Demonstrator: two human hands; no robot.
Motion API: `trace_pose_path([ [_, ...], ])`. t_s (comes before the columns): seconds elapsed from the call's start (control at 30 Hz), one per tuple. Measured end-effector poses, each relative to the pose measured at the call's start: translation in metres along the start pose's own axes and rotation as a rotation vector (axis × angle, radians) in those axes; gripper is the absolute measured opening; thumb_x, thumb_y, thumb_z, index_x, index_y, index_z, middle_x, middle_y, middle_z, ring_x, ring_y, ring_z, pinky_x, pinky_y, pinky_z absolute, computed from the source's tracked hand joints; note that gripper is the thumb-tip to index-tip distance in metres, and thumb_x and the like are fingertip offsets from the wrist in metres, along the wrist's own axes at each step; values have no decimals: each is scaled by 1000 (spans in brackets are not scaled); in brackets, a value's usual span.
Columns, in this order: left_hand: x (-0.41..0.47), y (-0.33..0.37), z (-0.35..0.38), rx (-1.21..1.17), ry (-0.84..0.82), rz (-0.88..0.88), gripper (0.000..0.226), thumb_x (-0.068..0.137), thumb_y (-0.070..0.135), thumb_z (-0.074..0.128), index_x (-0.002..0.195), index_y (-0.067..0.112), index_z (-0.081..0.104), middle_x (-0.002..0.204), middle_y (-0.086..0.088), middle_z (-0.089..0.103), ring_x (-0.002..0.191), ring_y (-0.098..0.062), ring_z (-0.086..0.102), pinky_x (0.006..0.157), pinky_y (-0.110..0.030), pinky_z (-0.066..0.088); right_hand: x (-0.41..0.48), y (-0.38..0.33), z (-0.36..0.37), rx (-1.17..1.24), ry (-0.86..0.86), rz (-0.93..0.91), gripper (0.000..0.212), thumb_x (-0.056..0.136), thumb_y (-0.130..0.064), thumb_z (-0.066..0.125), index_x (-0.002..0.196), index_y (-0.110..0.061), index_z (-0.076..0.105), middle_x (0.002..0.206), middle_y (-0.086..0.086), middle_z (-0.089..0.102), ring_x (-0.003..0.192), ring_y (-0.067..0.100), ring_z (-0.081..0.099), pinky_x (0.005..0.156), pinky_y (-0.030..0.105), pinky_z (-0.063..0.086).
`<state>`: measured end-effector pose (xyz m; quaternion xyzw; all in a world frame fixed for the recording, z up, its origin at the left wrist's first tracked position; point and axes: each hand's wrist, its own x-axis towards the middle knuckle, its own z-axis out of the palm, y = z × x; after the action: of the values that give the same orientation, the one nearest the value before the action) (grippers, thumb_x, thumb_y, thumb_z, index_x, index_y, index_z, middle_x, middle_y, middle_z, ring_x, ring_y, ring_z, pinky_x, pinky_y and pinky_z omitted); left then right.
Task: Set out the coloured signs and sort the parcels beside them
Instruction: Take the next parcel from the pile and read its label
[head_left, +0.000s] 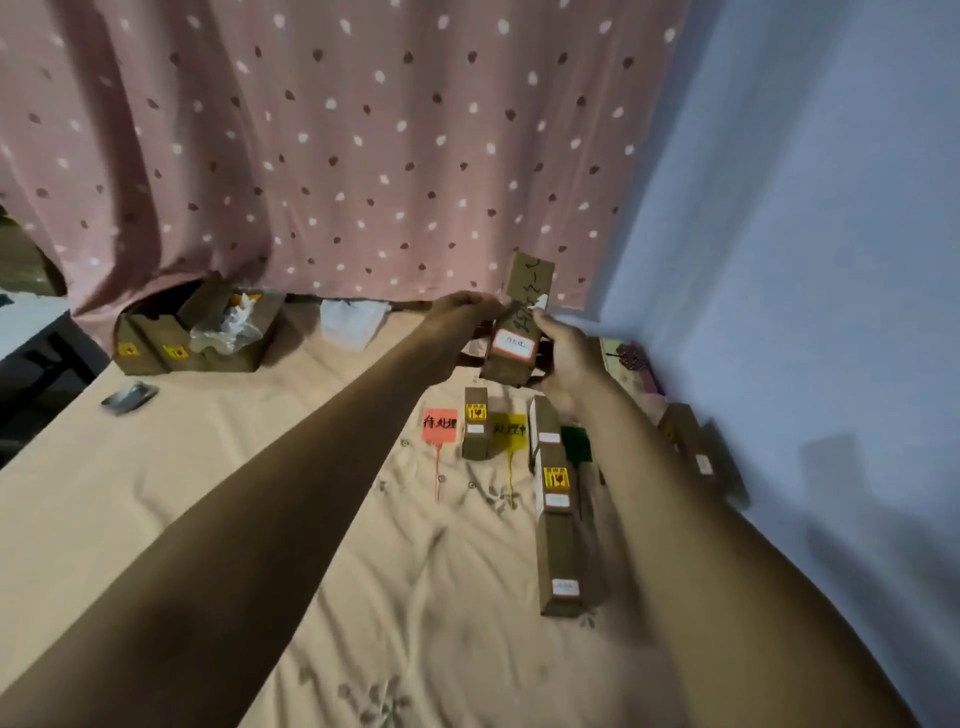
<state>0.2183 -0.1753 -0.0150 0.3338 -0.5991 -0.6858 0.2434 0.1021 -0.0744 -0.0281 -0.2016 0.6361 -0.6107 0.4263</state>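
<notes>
Both my hands hold one brown parcel (511, 345) up above the bed; it has a red-edged white label and black writing on top. My left hand (462, 312) grips its left side, my right hand (563, 358) its right side. Below lie a red sign (440, 425), a yellow sign (509, 430) and a green sign (575, 444) in a row. One small parcel (475, 430) stands between the red and yellow signs. Three more parcels (556, 486) lie in a line between the yellow and green signs.
The beige sheet (260, 493) covers the bed. Open brown boxes (197, 338) with plastic wrap sit at the back left under the pink spotted curtain (337, 156). A grey object (130, 397) lies at left. More parcels (696, 441) rest against the blue wall (805, 312).
</notes>
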Motion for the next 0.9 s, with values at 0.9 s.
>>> trace_pose_path([
  [0.9, 108, -304, -5, 66, 201, -861, 16, 94, 0, 51, 101, 10, 62, 88, -9, 62, 88, -23, 58, 77, -42, 52, 157, 281, -21, -305, -44, 759, 33, 105, -33, 37, 121, -17, 61, 98, 6, 72, 80, 21, 69, 76, 38, 57],
])
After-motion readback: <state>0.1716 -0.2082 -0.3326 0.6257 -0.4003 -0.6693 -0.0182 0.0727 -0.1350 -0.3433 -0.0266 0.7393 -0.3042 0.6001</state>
